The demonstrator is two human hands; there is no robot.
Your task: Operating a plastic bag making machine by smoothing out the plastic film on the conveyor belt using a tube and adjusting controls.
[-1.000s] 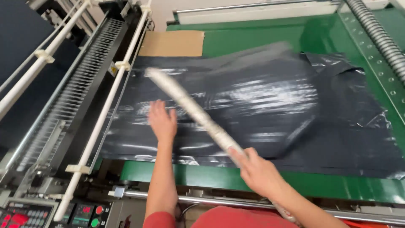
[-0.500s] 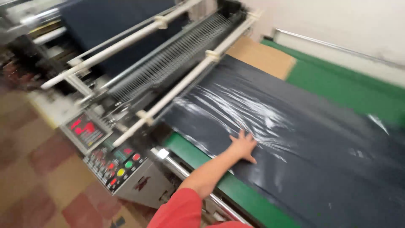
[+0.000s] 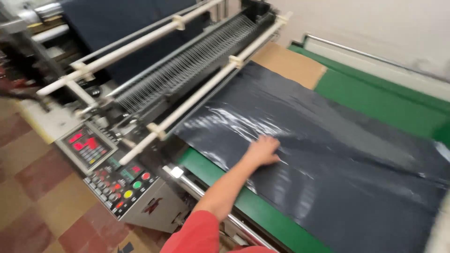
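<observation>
Black plastic sheet (image 3: 328,154): thin film, glossy, wrinkled. Table top (image 3: 375,93) at 1 o'clock: smooth green, slight sheen. Cardboard (image 3: 290,65) at 12: matt brown. Rails (image 3: 201,91): cream-painted, smooth. Control panel (image 3: 108,164) at 9: plastic buttons.

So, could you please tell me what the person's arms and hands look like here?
Only the left hand shows: bare, no glove, ring or watch visible. The forearm is uncovered, and a short red sleeve begins at the upper arm. The right hand is out of view.
</observation>
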